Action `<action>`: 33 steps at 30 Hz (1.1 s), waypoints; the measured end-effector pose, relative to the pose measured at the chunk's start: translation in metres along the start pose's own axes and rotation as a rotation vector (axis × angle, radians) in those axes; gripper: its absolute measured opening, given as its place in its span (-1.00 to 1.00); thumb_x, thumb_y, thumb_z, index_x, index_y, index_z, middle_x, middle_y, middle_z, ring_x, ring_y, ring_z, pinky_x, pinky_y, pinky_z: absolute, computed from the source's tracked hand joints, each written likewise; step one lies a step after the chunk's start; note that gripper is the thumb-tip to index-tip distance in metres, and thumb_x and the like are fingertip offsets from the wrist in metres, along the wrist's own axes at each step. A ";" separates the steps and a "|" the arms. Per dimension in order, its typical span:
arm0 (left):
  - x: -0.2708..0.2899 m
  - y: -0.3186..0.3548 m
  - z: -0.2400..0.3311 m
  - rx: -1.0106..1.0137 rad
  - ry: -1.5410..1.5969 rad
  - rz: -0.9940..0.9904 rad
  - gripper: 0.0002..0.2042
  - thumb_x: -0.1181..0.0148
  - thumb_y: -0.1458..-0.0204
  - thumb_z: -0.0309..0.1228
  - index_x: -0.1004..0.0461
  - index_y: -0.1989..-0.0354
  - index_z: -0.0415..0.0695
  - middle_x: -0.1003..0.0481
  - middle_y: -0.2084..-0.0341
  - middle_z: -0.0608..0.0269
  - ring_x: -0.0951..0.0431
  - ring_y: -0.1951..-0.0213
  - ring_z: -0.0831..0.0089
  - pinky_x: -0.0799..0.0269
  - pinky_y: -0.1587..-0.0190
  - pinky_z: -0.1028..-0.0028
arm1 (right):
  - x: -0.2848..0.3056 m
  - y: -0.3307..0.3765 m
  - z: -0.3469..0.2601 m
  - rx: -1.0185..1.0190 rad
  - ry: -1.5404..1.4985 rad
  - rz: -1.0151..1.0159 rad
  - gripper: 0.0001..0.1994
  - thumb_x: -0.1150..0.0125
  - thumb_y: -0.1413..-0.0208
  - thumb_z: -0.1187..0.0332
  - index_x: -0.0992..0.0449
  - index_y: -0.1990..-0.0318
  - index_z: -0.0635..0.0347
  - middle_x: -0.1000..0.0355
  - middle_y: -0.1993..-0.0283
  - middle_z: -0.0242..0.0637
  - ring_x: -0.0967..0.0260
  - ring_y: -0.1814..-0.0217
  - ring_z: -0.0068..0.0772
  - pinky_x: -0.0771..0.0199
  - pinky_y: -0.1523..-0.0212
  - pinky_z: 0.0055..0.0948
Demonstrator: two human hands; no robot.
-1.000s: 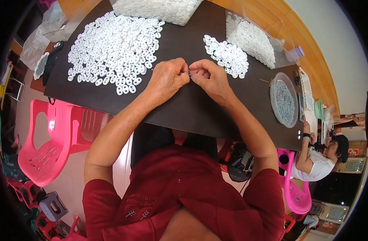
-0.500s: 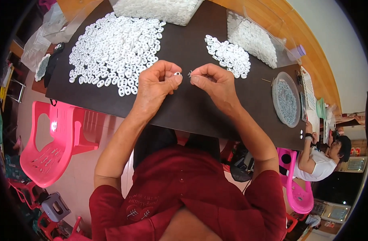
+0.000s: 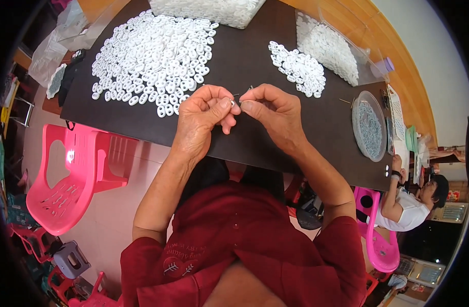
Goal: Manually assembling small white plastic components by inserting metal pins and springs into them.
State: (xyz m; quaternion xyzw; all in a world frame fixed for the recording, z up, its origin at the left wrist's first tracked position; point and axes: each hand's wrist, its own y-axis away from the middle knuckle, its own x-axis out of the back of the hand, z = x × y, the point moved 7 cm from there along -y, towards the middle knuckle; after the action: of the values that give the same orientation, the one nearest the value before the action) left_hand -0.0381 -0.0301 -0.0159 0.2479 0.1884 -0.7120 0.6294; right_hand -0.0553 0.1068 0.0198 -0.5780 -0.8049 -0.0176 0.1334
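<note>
Over the dark table [image 3: 244, 56], my left hand [image 3: 196, 120] pinches a small white oval plastic piece [image 3: 232, 103] between thumb and forefinger; its fingers cover most of it. Close by on the right, my right hand [image 3: 278, 115] is closed in a pinch, with small grey metal pieces [image 3: 251, 87] that look like screws showing at its fingertips. The fingertips of both hands nearly meet. A wide heap of white oval two-holed pieces [image 3: 152, 56] spreads beyond my left hand. Past my right hand lies a smaller heap of similar pieces [image 3: 301, 71].
At the right stands a round clear tub [image 3: 355, 128] of small grey-blue metal pieces. Clear containers of white pieces [image 3: 209, 11] [image 3: 329, 48] sit at the back. A pink chair [image 3: 86, 153] is at left; another person [image 3: 408, 207] sits at the right.
My left hand has turned, its lower fingers now extending below the pinch. My right hand has come nearer to it, and the view has shifted slightly.
</note>
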 end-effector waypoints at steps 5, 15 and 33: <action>-0.001 0.003 -0.001 0.006 0.037 -0.021 -0.89 -0.10 -0.08 -0.47 -0.41 0.29 -0.26 -0.47 0.54 0.22 -0.43 0.57 0.59 -0.34 0.57 0.64 | -0.002 0.002 -0.006 0.028 0.010 0.012 -0.92 -0.17 -0.05 0.53 -0.50 0.29 0.30 -0.42 0.35 -0.45 -0.31 0.28 -0.71 -0.30 0.23 -0.67; 0.003 0.011 -0.004 -0.011 -0.044 0.016 -0.84 -0.13 -0.07 -0.43 -0.48 0.26 -0.26 -0.47 0.50 0.24 -0.43 0.52 0.61 -0.35 0.52 0.66 | -0.003 0.006 -0.011 0.138 0.141 0.038 -0.92 -0.17 -0.02 0.55 -0.49 0.30 0.28 -0.39 0.38 -0.45 -0.29 0.31 -0.71 -0.29 0.26 -0.66; 0.001 0.018 -0.009 -0.026 -0.021 0.106 -0.88 -0.10 -0.07 -0.51 -0.44 0.27 -0.31 -0.47 0.51 0.23 -0.41 0.55 0.63 -0.33 0.52 0.67 | -0.007 0.009 -0.012 0.133 0.195 0.010 -0.93 -0.17 0.00 0.56 -0.49 0.33 0.30 -0.40 0.39 -0.41 -0.32 0.32 -0.65 -0.30 0.28 -0.63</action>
State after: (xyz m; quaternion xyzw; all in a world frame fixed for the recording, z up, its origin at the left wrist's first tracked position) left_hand -0.0195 -0.0280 -0.0231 0.2419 0.1774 -0.6777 0.6714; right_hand -0.0419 0.1009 0.0283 -0.5672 -0.7847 -0.0199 0.2493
